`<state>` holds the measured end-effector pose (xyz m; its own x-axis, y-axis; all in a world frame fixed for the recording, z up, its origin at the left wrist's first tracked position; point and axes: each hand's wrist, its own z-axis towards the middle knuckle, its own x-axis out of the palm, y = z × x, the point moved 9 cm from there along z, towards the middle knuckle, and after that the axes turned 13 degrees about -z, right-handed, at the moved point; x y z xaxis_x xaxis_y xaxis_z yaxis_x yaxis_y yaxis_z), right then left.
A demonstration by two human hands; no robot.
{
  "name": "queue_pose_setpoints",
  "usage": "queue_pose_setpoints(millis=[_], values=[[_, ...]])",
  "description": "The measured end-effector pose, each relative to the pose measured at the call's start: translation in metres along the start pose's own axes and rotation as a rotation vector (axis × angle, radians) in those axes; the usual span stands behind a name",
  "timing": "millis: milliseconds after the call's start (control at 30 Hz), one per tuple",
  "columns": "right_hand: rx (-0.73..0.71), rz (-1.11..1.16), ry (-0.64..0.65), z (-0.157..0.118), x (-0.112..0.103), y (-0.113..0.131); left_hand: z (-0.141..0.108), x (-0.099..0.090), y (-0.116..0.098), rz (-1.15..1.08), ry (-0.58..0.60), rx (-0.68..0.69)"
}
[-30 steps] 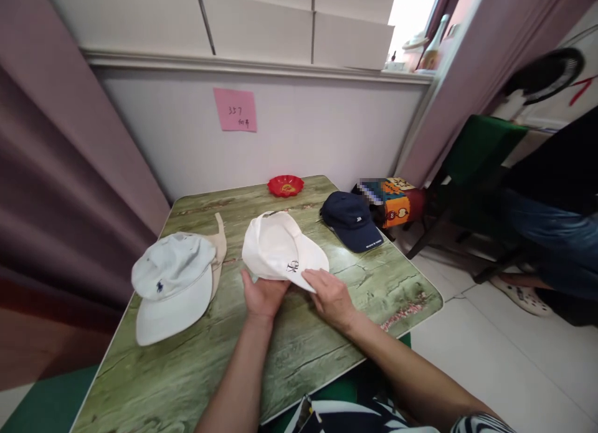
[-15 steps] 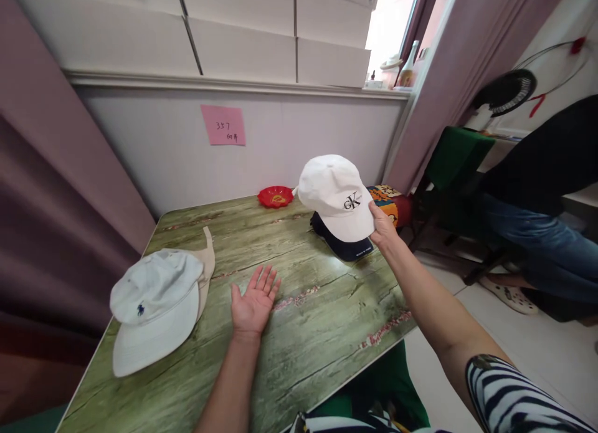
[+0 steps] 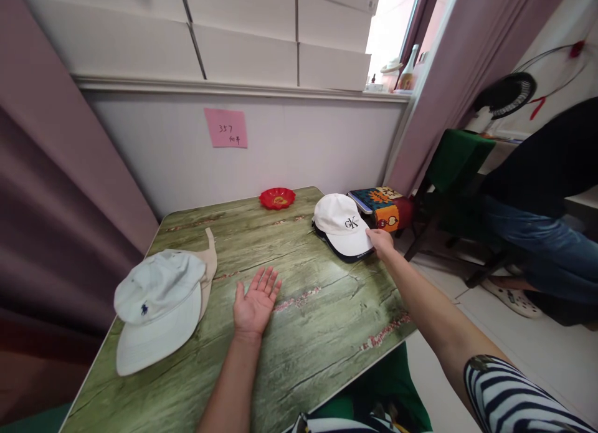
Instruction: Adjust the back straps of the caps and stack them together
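Observation:
My right hand (image 3: 380, 241) pinches the brim edge of a white baseball cap (image 3: 337, 216) with black lettering on its front. That cap rests on top of a dark navy cap (image 3: 348, 257), of which only the brim and lower edge show. Palm up on the table, my left hand (image 3: 256, 301) is open with nothing in it. To its left lies a pale blue baseball cap (image 3: 159, 290) with a small dark logo. Beneath that one, a beige piece of headwear (image 3: 210, 261) with a strap sticks out; most of it is hidden.
A red scalloped dish (image 3: 277, 198) stands at the back of the green wood-pattern table (image 3: 299, 352). Behind the white cap, a colourful patterned item (image 3: 385, 204) sits at the table's right edge. A pink note (image 3: 226, 128) is on the wall. Another person (image 3: 537, 190) is at the right.
My right hand has lowered the white cap from above the navy cap down onto it. The patterned item behind is now more visible. My left hand keeps its place.

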<state>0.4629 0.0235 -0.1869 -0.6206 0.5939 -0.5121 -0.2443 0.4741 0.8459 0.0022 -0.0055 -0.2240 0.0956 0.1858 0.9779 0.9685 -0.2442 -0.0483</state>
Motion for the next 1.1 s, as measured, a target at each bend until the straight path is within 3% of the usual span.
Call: queue_pose_setpoints(millis=[167, 467, 667, 767, 867, 933, 1000, 1100], values=[[-0.07, -0.314, -0.072, -0.012, -0.013, 0.001, -0.001, 0.001, -0.003, 0.005, 0.005, 0.017], [-0.24, -0.561, -0.008, -0.04, 0.021, 0.011, -0.003, 0.006, -0.006, 0.067, -0.001, 0.057], [-0.291, -0.58, -0.019, -0.044, 0.023, 0.014, -0.007, 0.007, -0.011, 0.099, -0.036, 0.107], [-0.349, -0.541, -0.182, -0.061, 0.014, 0.018, -0.01, 0.009, -0.009, 0.15, -0.049, 0.124], [-0.644, -0.432, -0.421, -0.109, 0.011, 0.044, -0.013, 0.008, -0.008, 0.244, -0.055, 0.157], [-0.903, -0.329, -0.385, -0.148, 0.031, 0.061, -0.014, 0.008, -0.007, 0.368, -0.051, 0.214], [-1.061, -0.215, -0.221, -0.179, 0.063, 0.07, -0.017, 0.01, -0.007, 0.563, -0.043, 0.31], [-1.019, -0.027, 0.056, -0.197, 0.116, 0.071, -0.022, 0.016, -0.002, 0.877, -0.013, 0.414]])
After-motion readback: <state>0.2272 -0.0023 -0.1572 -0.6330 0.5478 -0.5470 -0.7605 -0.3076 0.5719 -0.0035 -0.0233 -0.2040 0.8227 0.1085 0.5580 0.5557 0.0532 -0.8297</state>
